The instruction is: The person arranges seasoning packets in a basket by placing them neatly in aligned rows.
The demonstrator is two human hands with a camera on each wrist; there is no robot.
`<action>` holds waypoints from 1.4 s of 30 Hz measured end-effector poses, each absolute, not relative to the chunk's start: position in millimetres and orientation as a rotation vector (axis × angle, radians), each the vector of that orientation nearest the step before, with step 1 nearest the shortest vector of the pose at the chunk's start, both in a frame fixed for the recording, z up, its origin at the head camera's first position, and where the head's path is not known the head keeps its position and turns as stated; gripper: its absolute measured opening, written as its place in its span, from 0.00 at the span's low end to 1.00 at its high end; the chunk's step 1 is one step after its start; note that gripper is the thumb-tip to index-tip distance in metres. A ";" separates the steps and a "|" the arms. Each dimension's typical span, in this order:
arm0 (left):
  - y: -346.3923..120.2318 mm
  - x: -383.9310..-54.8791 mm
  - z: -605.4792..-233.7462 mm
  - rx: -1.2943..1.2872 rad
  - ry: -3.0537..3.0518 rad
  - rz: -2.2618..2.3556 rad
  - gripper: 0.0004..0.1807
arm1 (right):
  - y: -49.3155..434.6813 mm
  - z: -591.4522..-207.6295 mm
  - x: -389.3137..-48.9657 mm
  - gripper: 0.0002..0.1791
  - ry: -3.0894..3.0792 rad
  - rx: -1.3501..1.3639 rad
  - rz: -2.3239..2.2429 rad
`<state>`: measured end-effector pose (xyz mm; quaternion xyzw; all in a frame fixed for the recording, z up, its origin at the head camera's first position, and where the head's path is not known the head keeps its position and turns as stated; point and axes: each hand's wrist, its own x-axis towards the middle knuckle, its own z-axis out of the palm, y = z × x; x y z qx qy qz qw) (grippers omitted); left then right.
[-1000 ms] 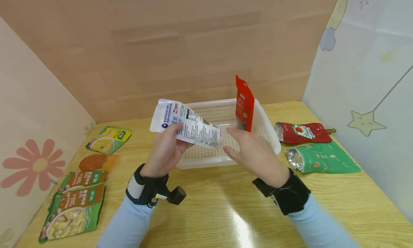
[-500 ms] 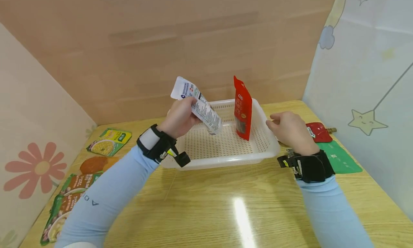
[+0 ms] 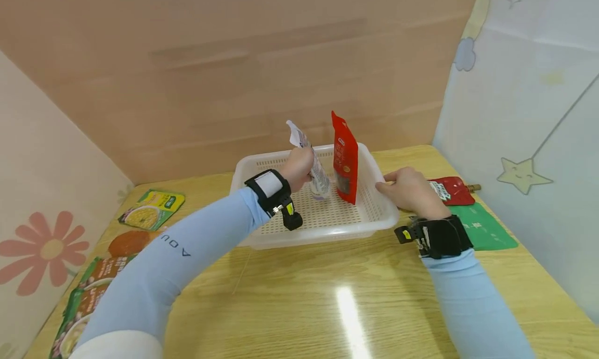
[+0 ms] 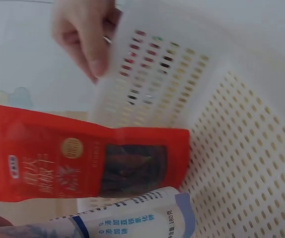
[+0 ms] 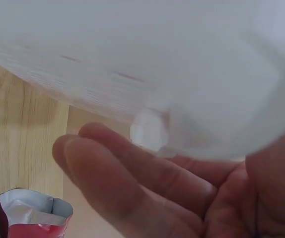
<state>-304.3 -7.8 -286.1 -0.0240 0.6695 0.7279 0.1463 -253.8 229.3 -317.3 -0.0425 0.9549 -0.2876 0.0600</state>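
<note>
My left hand (image 3: 298, 168) grips a white salt pouch (image 3: 321, 182) with printed text, held tilted with its lower end down inside the white plastic basket (image 3: 323, 233). Just right of it a red pouch (image 3: 345, 167) with a see-through window stands upright in the basket. The left wrist view shows the salt pouch (image 4: 137, 218) close alongside the red pouch (image 4: 78, 156). At the basket's right end, my right hand (image 3: 412, 191) holds the rim, thumb on top. From below, the right wrist view shows its fingers (image 5: 112, 183) under the rim.
Outside the basket on the right lie a dark red spouted pouch (image 3: 453, 190) and a green pouch (image 3: 484, 226). On the left are a yellow-green packet (image 3: 152, 209), an orange-brown packet (image 3: 128, 243) and brown-green packets (image 3: 89, 296). A cardboard-coloured wall (image 3: 262, 73) stands behind.
My left hand has moved right and lowered the salt pouch into the basket beside the red pouch. My right hand has left the pouches and taken hold of the basket's right rim.
</note>
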 end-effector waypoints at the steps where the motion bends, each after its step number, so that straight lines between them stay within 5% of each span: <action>1: -6.3 -305.5 -288.6 -0.069 1.960 2.073 0.31 | 228.1 -317.7 -253.9 0.29 2.882 -0.132 -0.878; 21: 9.3 -302.5 -308.2 -0.009 2.042 1.561 0.30 | 219.9 -314.4 -251.1 0.28 2.826 -0.173 -0.916; 42: 13.7 -319.1 -316.6 -0.013 2.035 1.588 0.33 | 218.0 -315.2 -250.8 0.27 2.804 -0.180 -0.915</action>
